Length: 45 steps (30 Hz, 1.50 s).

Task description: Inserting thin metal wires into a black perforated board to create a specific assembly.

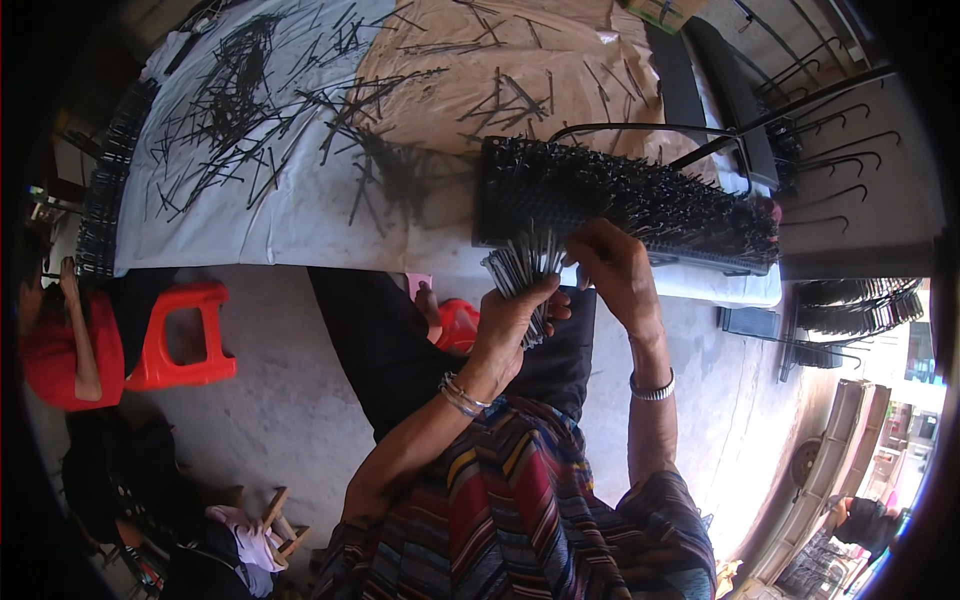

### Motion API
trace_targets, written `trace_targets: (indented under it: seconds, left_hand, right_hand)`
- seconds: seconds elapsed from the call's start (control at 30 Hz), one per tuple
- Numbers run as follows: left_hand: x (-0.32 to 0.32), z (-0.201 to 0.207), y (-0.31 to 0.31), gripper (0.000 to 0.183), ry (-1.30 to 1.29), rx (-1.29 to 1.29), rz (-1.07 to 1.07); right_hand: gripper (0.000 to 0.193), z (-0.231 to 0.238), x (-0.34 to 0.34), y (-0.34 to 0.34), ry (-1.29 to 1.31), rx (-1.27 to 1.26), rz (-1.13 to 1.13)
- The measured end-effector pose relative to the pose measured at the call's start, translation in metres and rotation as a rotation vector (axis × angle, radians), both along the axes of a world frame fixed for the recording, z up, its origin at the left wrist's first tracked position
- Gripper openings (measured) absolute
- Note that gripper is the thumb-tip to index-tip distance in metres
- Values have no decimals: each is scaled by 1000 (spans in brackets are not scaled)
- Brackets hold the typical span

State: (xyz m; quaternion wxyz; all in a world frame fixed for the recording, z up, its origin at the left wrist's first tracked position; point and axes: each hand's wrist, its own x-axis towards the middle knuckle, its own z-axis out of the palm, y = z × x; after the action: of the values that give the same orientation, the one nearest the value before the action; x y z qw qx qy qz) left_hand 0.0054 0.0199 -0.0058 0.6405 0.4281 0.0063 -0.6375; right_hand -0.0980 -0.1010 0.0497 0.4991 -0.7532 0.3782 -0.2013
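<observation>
My left hand [517, 318] is closed around a bundle of thin grey sticks [512, 268], their tips fanned out toward the table edge. Just right of the bundle, my right hand [618, 272] has its thumb and fingers pinched together; whatever they hold, if anything, is too small to make out. Both hands are at the front edge of a long black rack [600, 195], densely filled with upright dark sticks. Part of its front wall is hidden behind my right hand and the sticks.
Loose dark sticks [225, 100] lie scattered over the cloth-covered table [230, 235]. A black metal frame [640, 127] arches over the rack. Hooked racks [850, 160] stand at the right. To the left are a red stool [185, 335] and a person in red [75, 350].
</observation>
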Motion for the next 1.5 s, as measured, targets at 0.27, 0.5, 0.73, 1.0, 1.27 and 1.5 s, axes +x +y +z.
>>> trace_targets:
  seconds: [0.27,0.5,0.73,1.0,1.27,1.5]
  left_hand:
    - [2,-5,-4,28,55,-6,40]
    - [-1,-3,-6,24,57,22,43]
    - [-2,-10,-5,23,18,10,60]
    - [-7,1,0,23,-38,-41,45]
    - [-8,2,5,23,-60,-31,47]
    - [-13,5,3,22,-89,-20,54]
  right_hand:
    - [5,8,-4,-8,-37,-510,-388]
    - [7,-22,8,-30,22,-879,-449]
    - [7,-7,15,-26,167,-893,-390]
    - [5,-3,12,-39,203,-858,-316]
    - [16,-7,0,-14,85,-718,-253]
    - [10,3,-12,5,-64,80,20]
